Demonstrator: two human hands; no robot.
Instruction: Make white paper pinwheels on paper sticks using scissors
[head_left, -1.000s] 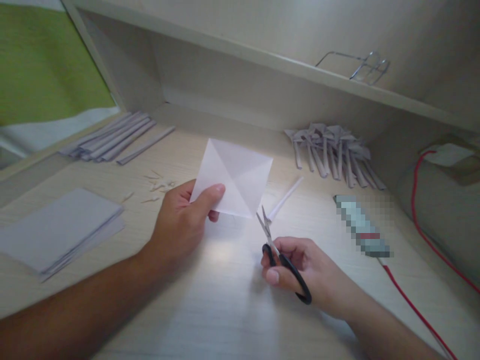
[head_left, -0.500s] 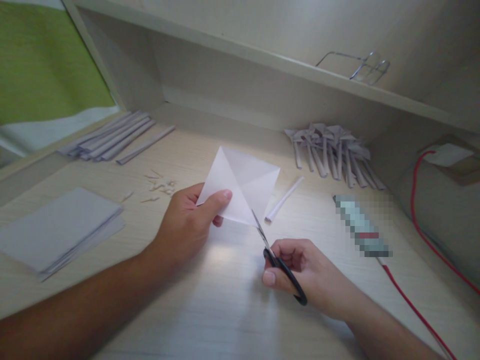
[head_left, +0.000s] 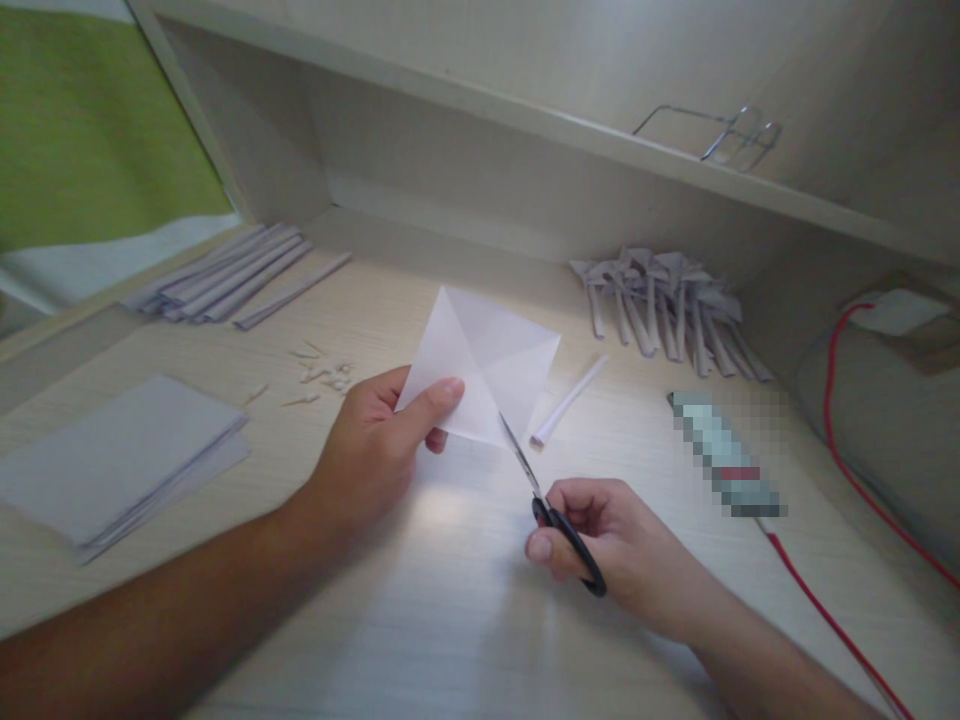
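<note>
A square of white paper (head_left: 499, 350) with diagonal creases is pinched at its left corner by my left hand (head_left: 386, 425), the thumb lying on top. My right hand (head_left: 600, 540) grips black-handled scissors (head_left: 566, 540). Their blades lie at the paper's near corner, along the crease, and look closed or nearly so. Just right of the paper, a single rolled paper stick (head_left: 568, 402) rests on the desk. Small cotton-tipped pieces (head_left: 322, 373) lie scattered beyond my left hand.
Rolled paper sticks (head_left: 225, 270) are piled at the back left, and a stack of paper sheets (head_left: 120, 460) lies at the left. Paper pinwheels (head_left: 664, 300) stand grouped at the back right. A blurred-out phone (head_left: 724, 455) with a red cable (head_left: 832, 620) lies on the right, under a shelf (head_left: 480, 95).
The scissor blades have closed together at the paper's near corner, and the handles have drawn closer. My left hand and the paper stay almost where they were.
</note>
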